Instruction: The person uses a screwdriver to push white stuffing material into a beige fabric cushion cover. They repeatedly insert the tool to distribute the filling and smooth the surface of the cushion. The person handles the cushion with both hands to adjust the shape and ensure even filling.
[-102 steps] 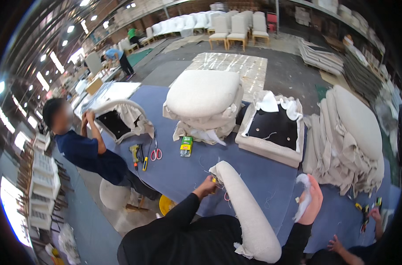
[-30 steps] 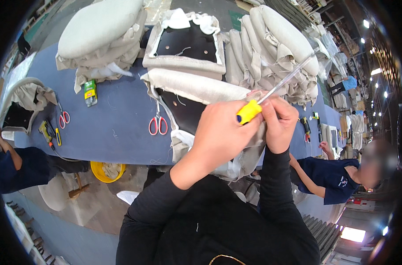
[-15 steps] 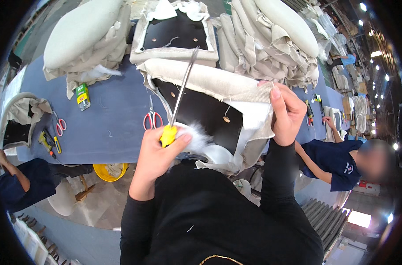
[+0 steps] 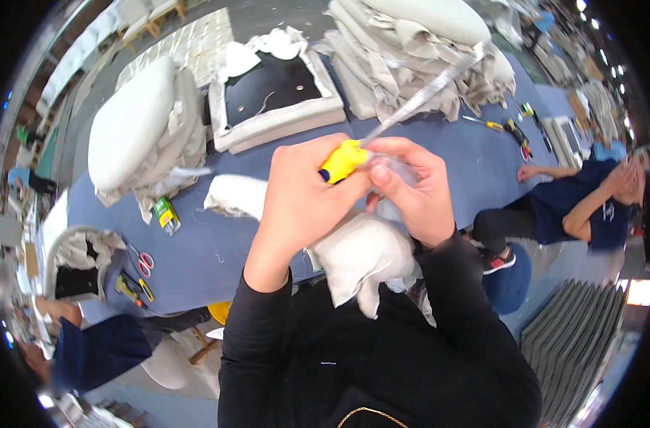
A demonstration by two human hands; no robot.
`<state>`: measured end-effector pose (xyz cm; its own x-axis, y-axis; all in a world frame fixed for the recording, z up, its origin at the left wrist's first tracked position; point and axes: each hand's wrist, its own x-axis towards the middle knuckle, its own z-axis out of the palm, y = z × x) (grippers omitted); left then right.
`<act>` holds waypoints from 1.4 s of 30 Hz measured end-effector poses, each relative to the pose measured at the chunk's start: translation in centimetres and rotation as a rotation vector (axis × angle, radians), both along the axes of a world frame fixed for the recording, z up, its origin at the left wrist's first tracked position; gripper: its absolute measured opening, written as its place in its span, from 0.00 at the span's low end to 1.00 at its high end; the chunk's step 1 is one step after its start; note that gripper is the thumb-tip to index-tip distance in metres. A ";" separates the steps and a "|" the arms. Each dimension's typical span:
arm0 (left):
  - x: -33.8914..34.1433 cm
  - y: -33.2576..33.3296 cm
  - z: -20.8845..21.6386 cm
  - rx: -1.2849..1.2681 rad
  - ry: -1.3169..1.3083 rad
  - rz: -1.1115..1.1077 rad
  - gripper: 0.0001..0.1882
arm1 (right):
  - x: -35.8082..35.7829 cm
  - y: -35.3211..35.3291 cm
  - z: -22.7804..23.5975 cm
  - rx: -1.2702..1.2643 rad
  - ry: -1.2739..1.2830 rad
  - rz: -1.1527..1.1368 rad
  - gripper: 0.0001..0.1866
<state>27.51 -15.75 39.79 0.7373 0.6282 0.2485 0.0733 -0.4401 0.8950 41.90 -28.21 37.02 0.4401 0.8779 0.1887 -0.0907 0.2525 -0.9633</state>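
Observation:
My left hand (image 4: 303, 192) is closed around the yellow handle of a long-shafted screwdriver (image 4: 343, 160). Its shaft, smeared by motion, points up and to the right. Close against it, my right hand (image 4: 418, 185) has its fingers curled on a wispy, pale tuft of stuffing (image 4: 402, 170). Below both hands is a beige fabric-covered seat cushion (image 4: 364, 253), turned so that a soft corner hangs toward me. Part of the same pale fabric (image 4: 236, 194) shows left of my left wrist; my hands hide the middle.
A cushion with a black base (image 4: 271, 89) lies beyond my hands, between stacks of beige cushions (image 4: 143, 128) and covers (image 4: 410, 57). A green-yellow packet (image 4: 166, 216) and red-handled scissors (image 4: 146, 264) lie on the blue table (image 4: 196, 274). People sit at left and right.
Both hands have come together at the screwdriver. The stuffing has passed from my left hand to my right. My right hand has left the fabric edge, and the cushion has turned, hiding its black base.

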 end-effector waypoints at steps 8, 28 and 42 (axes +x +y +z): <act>0.6 1.0 -1.5 -0.495 -0.246 -0.126 0.19 | 3.2 -2.5 -3.7 0.296 0.259 -0.239 0.10; -5.5 -3.2 -4.4 -0.396 -0.288 0.351 0.09 | 2.4 1.6 3.4 0.120 -0.831 0.059 0.06; -6.7 -4.1 -4.6 -0.089 -0.226 0.304 0.12 | 0.8 4.9 2.6 0.137 -0.847 0.045 0.08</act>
